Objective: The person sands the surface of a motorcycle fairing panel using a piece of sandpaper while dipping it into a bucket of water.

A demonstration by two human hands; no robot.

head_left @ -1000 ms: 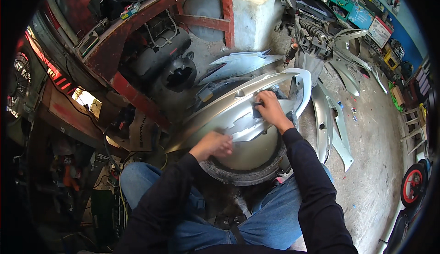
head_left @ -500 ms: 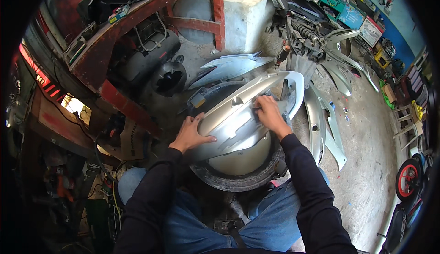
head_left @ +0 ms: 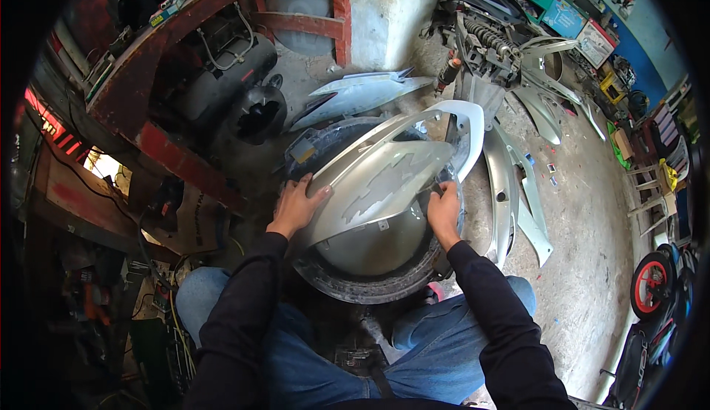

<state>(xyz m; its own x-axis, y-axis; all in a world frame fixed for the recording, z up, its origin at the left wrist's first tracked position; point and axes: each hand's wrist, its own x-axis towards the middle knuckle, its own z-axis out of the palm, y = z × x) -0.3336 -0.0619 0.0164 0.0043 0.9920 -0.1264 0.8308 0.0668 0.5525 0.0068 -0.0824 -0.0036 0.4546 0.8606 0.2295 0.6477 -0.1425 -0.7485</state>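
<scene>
A long silver-grey scooter body panel [head_left: 384, 173] lies across a round metal basin set in an old tyre [head_left: 370, 280], just in front of my knees. My left hand [head_left: 296, 204] grips the panel's left edge, thumb on top. My right hand [head_left: 444, 210] holds the panel's lower right edge, fingers curled under it. Both arms wear black sleeves.
More silver panels lie on the concrete floor at the right [head_left: 510, 188] and behind [head_left: 362, 92]. A white block [head_left: 388, 18] and red metal frame [head_left: 148, 92] stand at the back, with a black motor [head_left: 255, 110] at the left. A stripped scooter [head_left: 495, 40] stands at the back right.
My left hand slid outward to the panel's left edge and my right hand dropped from the upper right end to the lower right edge. The panel has turned slightly.
</scene>
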